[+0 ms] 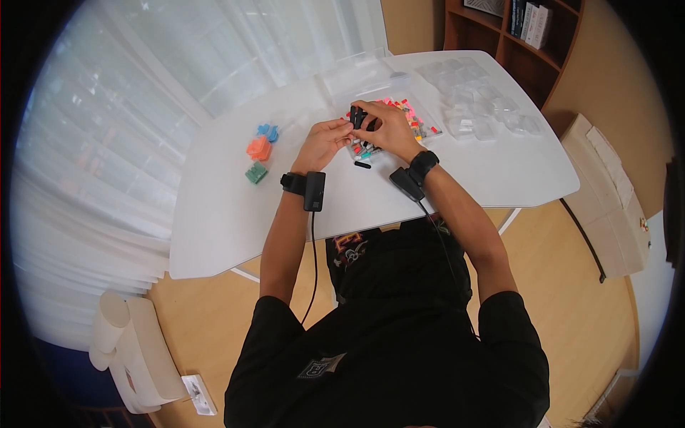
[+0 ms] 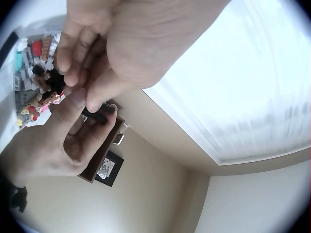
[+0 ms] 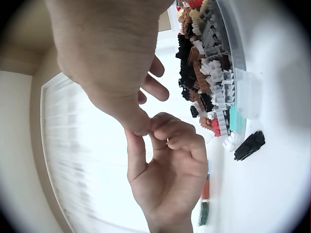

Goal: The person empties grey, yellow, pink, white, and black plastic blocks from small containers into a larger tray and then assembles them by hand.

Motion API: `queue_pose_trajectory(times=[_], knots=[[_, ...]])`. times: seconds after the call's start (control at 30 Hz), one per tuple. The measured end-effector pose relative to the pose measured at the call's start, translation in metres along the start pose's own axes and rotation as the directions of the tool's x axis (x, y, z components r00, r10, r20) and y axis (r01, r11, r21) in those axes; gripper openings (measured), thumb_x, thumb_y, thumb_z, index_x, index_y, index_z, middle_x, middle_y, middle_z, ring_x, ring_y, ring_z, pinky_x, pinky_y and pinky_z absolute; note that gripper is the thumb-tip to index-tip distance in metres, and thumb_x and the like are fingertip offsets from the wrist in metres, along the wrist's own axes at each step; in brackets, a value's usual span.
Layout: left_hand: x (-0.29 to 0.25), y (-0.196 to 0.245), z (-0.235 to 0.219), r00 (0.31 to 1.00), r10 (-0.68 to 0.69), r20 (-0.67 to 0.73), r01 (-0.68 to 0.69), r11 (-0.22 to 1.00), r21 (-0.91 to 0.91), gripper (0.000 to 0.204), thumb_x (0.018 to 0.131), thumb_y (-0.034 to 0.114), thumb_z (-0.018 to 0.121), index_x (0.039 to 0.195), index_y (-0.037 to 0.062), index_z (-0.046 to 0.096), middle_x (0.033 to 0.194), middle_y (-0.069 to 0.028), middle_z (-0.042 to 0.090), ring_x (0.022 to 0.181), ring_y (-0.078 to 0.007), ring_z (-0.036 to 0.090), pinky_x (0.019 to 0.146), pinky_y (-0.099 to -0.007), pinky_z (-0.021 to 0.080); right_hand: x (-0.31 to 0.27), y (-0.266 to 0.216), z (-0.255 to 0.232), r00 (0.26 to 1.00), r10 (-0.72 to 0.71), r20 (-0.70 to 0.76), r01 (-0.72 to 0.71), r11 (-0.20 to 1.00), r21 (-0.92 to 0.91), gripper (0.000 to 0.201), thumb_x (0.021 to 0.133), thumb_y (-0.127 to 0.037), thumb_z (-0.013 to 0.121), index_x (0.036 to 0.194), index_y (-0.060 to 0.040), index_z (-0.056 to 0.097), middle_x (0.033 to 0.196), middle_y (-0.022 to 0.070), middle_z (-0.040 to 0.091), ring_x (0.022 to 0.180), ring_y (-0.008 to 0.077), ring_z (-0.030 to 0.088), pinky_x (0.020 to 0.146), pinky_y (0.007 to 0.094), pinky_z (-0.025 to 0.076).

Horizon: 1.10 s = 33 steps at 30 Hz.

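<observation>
Just above the box of bricks, my left hand (image 1: 325, 145) and right hand (image 1: 392, 130) meet at the fingertips. Between them is a black toy brick piece (image 1: 356, 117), pinched by thumb and fingers of both hands. In the left wrist view, part of the black brick piece (image 2: 99, 114) shows between the right hand's fingers, and the rest is covered. The right wrist view has the left hand (image 3: 170, 170) palm toward the camera, its fingertips against the right thumb. A loose black brick (image 3: 250, 145) lies on the table beside the box.
A clear plastic box (image 3: 236, 53) holds many small mixed-colour bricks (image 3: 201, 73). Blue (image 1: 268, 132), orange (image 1: 259, 148) and green (image 1: 256, 172) brick blocks stand at the left of the white table (image 1: 221, 228). Clear containers (image 1: 471, 100) cover its back right.
</observation>
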<state>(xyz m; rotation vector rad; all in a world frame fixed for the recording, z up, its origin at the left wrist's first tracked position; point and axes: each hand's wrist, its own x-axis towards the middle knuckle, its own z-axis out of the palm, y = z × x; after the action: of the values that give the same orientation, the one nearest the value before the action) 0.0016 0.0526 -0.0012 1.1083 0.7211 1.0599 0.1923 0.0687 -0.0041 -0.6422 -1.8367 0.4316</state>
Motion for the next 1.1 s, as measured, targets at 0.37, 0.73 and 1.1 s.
queue_pose_trajectory(times=[0.37, 0.73, 1.1], knots=[[0.001, 0.002, -0.004, 0.996, -0.032, 0.084, 0.045, 0.986, -0.158, 0.017, 0.091, 0.008, 0.054, 0.104, -0.0011, 0.059, 0.096, -0.0082, 0.064, 0.087, -0.0142, 0.059, 0.080, -0.0276, 0.046, 0.002, -0.003, 0.000, 0.997, 0.068, -0.025, -0.066, 0.994, 0.085, 0.054, 0.063, -0.015, 0.081, 0.114, -0.0127, 0.064, 0.090, 0.0070, 0.067, 0.069, 0.0164, 0.061, 0.067, 0.0274, 0.050], [0.002, -0.004, -0.009, 1.000, 0.025, 0.007, -0.023, 0.985, -0.169, 0.011, 0.089, 0.004, 0.057, 0.099, 0.0012, 0.062, 0.096, -0.0080, 0.064, 0.087, -0.0159, 0.059, 0.080, -0.0281, 0.047, 0.002, -0.008, -0.003, 0.999, 0.049, -0.020, -0.048, 0.998, 0.051, 0.056, 0.061, -0.016, 0.081, 0.114, -0.0157, 0.064, 0.080, 0.0045, 0.065, 0.065, 0.0155, 0.059, 0.065, 0.0280, 0.048], [0.004, -0.005, -0.009, 1.000, 0.030, 0.008, -0.028, 0.986, -0.162, 0.018, 0.091, 0.009, 0.055, 0.106, -0.0008, 0.060, 0.101, -0.0074, 0.063, 0.090, -0.0149, 0.059, 0.080, -0.0290, 0.046, 0.001, -0.009, -0.003, 1.000, 0.018, -0.025, -0.017, 0.999, 0.035, 0.054, 0.062, -0.017, 0.081, 0.114, -0.0160, 0.065, 0.078, 0.0049, 0.065, 0.063, 0.0155, 0.058, 0.063, 0.0281, 0.048]])
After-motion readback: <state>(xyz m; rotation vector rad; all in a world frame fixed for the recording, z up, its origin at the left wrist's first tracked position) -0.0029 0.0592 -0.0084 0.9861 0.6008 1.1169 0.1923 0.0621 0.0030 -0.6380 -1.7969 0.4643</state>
